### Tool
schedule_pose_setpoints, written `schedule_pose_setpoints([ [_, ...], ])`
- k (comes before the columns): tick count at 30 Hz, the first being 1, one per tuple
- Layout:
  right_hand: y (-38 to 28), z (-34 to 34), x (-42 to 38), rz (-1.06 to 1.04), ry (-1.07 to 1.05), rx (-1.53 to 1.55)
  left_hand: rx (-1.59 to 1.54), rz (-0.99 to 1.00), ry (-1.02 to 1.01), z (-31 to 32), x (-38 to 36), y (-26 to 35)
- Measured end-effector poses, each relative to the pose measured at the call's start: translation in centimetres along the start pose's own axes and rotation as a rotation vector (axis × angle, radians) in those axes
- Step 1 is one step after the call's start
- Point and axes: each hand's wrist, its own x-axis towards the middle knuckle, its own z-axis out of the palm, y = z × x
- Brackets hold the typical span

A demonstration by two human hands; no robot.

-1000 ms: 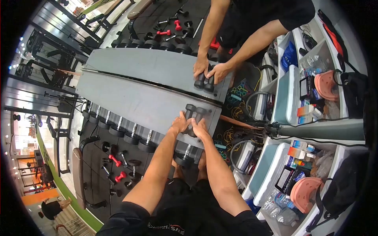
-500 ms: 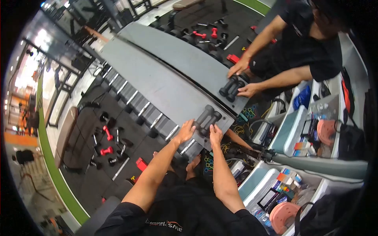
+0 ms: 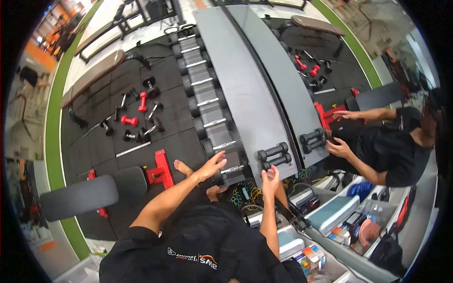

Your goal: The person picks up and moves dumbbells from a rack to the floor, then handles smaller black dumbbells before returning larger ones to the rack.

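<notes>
Two small dark dumbbells, the back one (image 3: 272, 151) and the front one (image 3: 276, 161), lie side by side at the near end of a grey shelf (image 3: 240, 85). My right hand (image 3: 270, 183) is open, its fingertips right at the front dumbbell's edge. Off to the left, my left hand (image 3: 212, 166) is open and holds nothing, its fingers spread over the rack of larger dumbbells (image 3: 222, 144). A mirror along the shelf repeats the dumbbells, both hands and my body.
Red dumbbells (image 3: 142, 102) and black ones lie scattered on the dark floor mat (image 3: 165, 70) at left. A padded bench (image 3: 80, 198) with a red frame stands at lower left. Cords (image 3: 243, 194) and an open white drawer (image 3: 325, 271) holding small boxes are at lower right.
Both hands have come off the pair of dumbbells, the left moving away leftward and the right drawing slightly back. The dumbbells stay on the shelf end. My view has turned.
</notes>
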Motion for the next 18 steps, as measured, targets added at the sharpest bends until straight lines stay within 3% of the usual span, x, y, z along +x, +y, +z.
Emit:
schedule_pose_setpoints([
  [3, -1.9, 2.3, -2.1, -0.048, -0.231, 0.098, -0.069, -0.016, 0.060, -2.5, -2.1, 1.0],
  [9, -6.7, 7.4, -3.9, -0.187, -0.570, -0.010, -0.241, 0.063, 0.165, -5.9, -5.4, 3.9],
  [14, -8.9, 12.4, -3.4, -0.249, -0.674, -0.047, -0.330, 0.127, 0.212, -8.8, -7.0, 5.2],
  [18, -11.9, 16.5, -3.2, -0.171, -0.784, 0.003, -0.435, 0.163, 0.214, -12.0, -8.2, 6.7],
])
